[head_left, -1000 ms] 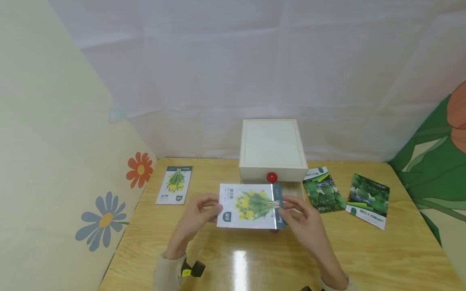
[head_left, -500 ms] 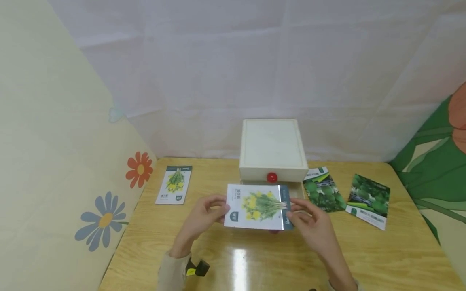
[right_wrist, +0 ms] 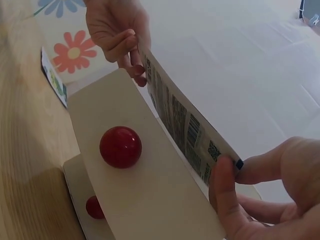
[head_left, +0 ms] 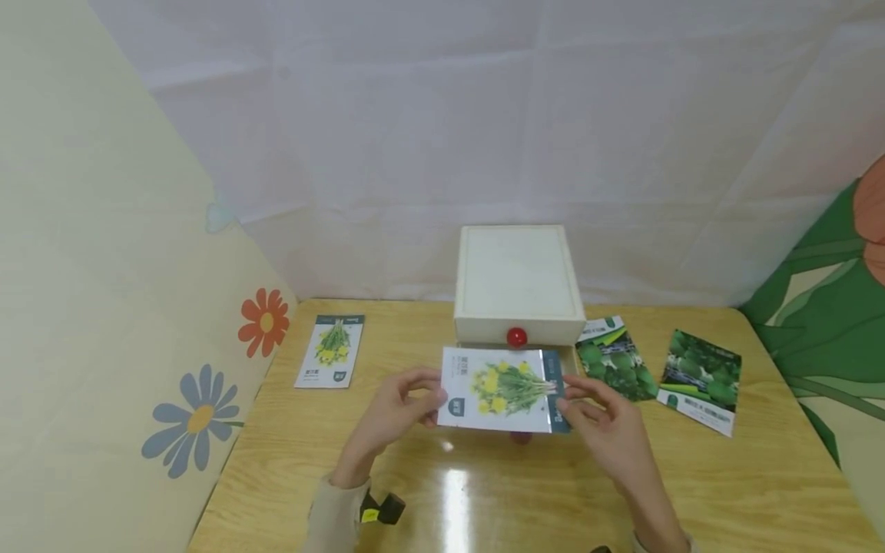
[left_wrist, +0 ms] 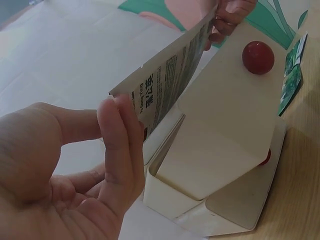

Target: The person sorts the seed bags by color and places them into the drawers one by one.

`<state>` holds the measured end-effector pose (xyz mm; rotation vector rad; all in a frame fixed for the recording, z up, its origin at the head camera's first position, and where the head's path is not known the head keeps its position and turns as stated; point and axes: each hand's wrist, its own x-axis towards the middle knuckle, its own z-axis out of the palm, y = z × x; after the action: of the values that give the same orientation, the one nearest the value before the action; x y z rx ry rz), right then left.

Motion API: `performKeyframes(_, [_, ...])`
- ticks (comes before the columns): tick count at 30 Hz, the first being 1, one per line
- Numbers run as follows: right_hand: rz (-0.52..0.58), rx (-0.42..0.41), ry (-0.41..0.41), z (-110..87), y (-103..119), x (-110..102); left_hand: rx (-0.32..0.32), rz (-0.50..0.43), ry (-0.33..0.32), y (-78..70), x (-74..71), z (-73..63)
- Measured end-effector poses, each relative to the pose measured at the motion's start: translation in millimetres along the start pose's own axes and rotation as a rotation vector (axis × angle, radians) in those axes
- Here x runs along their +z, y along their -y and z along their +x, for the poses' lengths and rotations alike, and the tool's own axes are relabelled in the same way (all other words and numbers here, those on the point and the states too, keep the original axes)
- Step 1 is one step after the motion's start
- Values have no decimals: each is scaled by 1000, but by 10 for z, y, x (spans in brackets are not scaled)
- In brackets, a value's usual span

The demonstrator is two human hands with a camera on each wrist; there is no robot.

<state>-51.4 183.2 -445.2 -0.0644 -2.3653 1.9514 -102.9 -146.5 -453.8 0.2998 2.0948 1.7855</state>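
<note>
Both hands hold up a white seed packet [head_left: 501,390] printed with yellow flowers and green stems. My left hand [head_left: 401,411] pinches its left end between thumb and fingers. At the dark green right end, my right hand [head_left: 611,426] pinches it the same way. The packet lies sideways above a pulled-out drawer [head_left: 567,361] of a white box [head_left: 513,269], hiding most of the drawer. In the right wrist view, the drawer front [right_wrist: 160,195] with a red knob [right_wrist: 120,147] shows below the packet's printed back [right_wrist: 180,120].
Another yellow-flower packet [head_left: 330,352] lies at the left of the wooden table [head_left: 387,491]. Two green-leaf packets lie on the right, one packet [head_left: 618,361] beside the box and another packet [head_left: 701,382] farther out. A pale cloth [head_left: 387,138] hangs behind.
Both hands have moved to the right with the packet between them. The box and the packets on the table stay where they were.
</note>
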Motion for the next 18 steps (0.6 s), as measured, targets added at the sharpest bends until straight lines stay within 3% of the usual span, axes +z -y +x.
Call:
performKeyframes(10, [-23,29,-8,53,18,-75,9,-11,95,-23,12,1])
performKeyframes(18, [-75,49,-7,99,-13,-135,110,9,160,21,42,18])
